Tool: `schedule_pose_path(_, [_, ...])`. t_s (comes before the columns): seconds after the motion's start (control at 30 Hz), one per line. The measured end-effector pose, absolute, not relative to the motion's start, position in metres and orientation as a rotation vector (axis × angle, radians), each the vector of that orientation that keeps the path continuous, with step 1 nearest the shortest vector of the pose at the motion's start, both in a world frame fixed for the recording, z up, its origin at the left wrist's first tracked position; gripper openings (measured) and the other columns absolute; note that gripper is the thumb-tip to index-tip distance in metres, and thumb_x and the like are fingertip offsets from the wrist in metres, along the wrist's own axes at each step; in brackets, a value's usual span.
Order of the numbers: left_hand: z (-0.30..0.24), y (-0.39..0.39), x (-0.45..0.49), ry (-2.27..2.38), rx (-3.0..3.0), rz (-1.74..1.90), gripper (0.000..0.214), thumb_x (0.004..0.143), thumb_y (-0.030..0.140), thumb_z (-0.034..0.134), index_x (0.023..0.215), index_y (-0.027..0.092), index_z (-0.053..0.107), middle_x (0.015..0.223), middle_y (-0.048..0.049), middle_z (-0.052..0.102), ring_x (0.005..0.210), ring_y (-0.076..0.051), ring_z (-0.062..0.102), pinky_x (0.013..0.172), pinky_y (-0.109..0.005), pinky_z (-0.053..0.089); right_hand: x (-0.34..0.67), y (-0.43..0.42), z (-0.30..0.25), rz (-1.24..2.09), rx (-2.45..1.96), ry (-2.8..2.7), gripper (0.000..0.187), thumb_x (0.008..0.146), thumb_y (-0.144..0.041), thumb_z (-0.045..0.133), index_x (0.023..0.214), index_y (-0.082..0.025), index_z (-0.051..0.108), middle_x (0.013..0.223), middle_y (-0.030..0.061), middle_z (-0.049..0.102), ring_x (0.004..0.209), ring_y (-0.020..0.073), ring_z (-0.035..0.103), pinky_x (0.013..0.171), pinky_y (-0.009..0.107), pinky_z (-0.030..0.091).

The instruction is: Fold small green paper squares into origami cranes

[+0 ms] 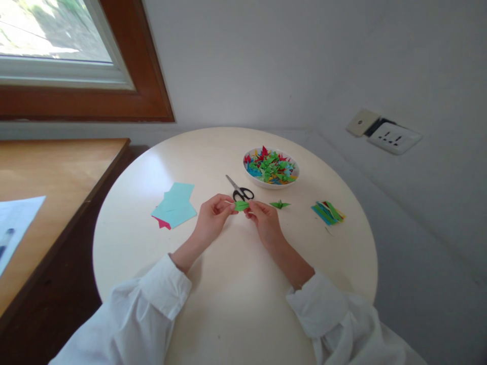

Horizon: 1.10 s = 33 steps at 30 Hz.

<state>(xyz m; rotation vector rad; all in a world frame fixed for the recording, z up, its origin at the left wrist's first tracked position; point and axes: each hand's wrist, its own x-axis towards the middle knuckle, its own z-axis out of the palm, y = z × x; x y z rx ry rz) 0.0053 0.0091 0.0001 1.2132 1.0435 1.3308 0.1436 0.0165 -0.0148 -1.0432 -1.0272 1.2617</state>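
Note:
A small piece of folded green paper [241, 206] is held between both hands over the middle of the round table. My left hand [213, 215] pinches its left end between thumb and fingers. On its right end, my right hand [265, 220] is closed in a similar pinch. Just beyond the paper lie scissors [239, 190] with black handles, their blades pointing away to the left. A finished-looking green paper crane [280, 205] rests on the table to the right of my right hand. Fingertips hide the ends of the green paper.
A white bowl [271, 185] full of colourful paper cranes stands at the back of the white round table [228, 309]. Light blue paper sheets [177, 205] with a red piece beneath lie left. Coloured paper strips [327, 213] are stacked right. A wooden desk [57, 167] adjoins at left.

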Motion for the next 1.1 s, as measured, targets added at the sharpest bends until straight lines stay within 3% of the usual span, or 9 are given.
schedule_pose_path(0.2, [0.0054, 0.0079, 0.0059, 1.049, 1.141, 1.34, 0.014, 0.067, 0.024, 0.063, 0.075, 0.014, 0.061, 0.065, 0.0003, 0.063, 0.061, -0.012, 0.061, 0.069, -0.03, 0.052, 0.1429, 0.0138, -0.0068, 1.169, -0.947, -1.129, 0.026, 0.067, -0.032, 0.066, 0.09, -0.021, 0.065, 0.069, -0.0009, 0.065, 0.062, 0.0118, 0.06, 0.058, 0.025, 0.045])
schedule_pose_path(0.47, [0.0059, 0.0075, 0.0075, 1.005, 1.064, 1.332, 0.013, 0.067, 0.024, 0.062, 0.076, 0.013, 0.062, 0.064, 0.0001, 0.063, 0.062, -0.011, 0.06, 0.071, -0.031, 0.053, 0.1402, 0.0097, -0.0091, 1.142, -0.879, -1.268, 0.012, 0.064, -0.024, 0.068, 0.075, -0.02, 0.066, 0.076, 0.0011, 0.069, 0.074, 0.0157, 0.065, 0.072, 0.031, 0.052])
schedule_pose_path(0.73, [0.0096, 0.006, 0.0067, 1.025, 1.153, 1.315, 0.011, 0.065, 0.02, 0.063, 0.074, 0.014, 0.066, 0.071, -0.003, 0.067, 0.07, -0.014, 0.062, 0.075, -0.031, 0.051, 0.1413, 0.011, -0.0079, 1.064, -0.952, -1.243, 0.008, 0.064, -0.024, 0.066, 0.07, -0.019, 0.066, 0.068, 0.0, 0.068, 0.065, 0.014, 0.063, 0.064, 0.027, 0.052])
schedule_pose_path(1.1, [0.0066, 0.0052, 0.0062, 1.079, 1.275, 1.277, 0.015, 0.067, 0.025, 0.066, 0.076, 0.013, 0.065, 0.068, -0.0039, 0.067, 0.068, -0.016, 0.063, 0.063, -0.025, 0.047, 0.1403, 0.0103, -0.0048, 1.029, -0.985, -1.235, 0.009, 0.064, -0.026, 0.065, 0.068, -0.018, 0.063, 0.064, 0.0003, 0.066, 0.06, 0.0136, 0.061, 0.06, 0.027, 0.051])
